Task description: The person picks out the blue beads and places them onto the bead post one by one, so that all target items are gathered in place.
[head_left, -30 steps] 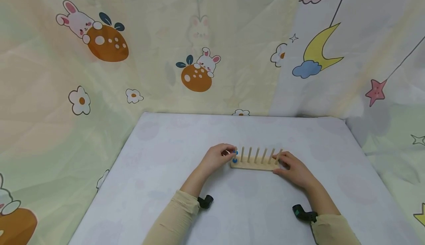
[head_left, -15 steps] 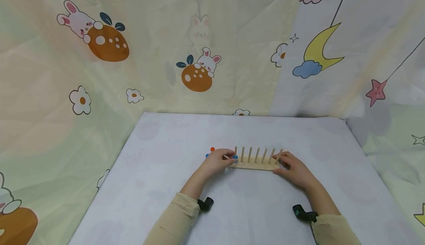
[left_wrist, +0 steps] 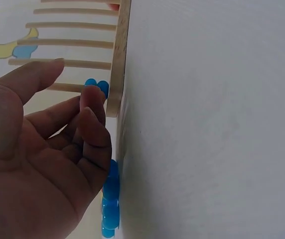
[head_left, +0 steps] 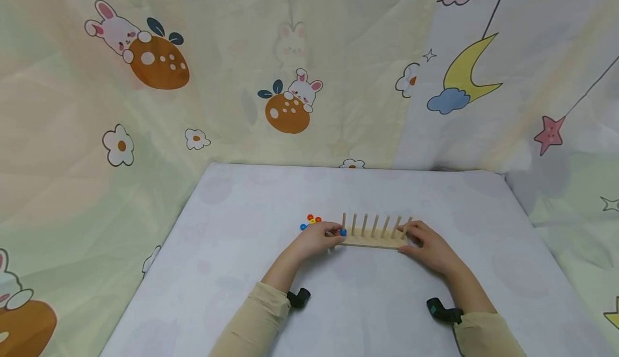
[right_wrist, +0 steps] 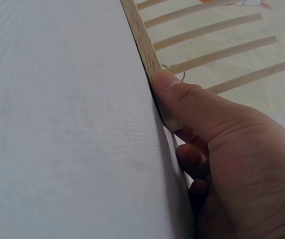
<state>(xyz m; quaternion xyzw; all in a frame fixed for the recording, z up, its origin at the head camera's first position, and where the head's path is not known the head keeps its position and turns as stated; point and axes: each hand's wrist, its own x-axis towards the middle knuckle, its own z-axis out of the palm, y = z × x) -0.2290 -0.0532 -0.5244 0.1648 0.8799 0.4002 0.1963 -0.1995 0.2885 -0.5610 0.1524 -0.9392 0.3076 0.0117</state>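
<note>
A wooden pegboard [head_left: 369,242] with a row of upright pegs stands on the table, between both hands. At the base of its leftmost peg sits a blue piece [head_left: 343,232] with rounded lobes; the left wrist view shows two blue balls [left_wrist: 102,88] of it. My left hand [head_left: 316,237] is beside that piece, fingertips at or very near it and the thumb spread apart. My right hand [head_left: 429,245] grips the board's right end, its thumb [right_wrist: 166,82] on the front side and fingers behind, partly hidden.
Left of the board lie small round pieces: blue [head_left: 303,227], red [head_left: 310,217] and yellow [head_left: 312,221], partly behind my left hand. The left wrist view shows several blue balls [left_wrist: 111,214] there. A printed cloth [head_left: 217,77] hangs behind the white table [head_left: 367,314].
My left hand has come down from the top of the leftmost peg, and the blue piece now sits at its base. Coloured pieces behind the hand came into sight. The right hand stays put.
</note>
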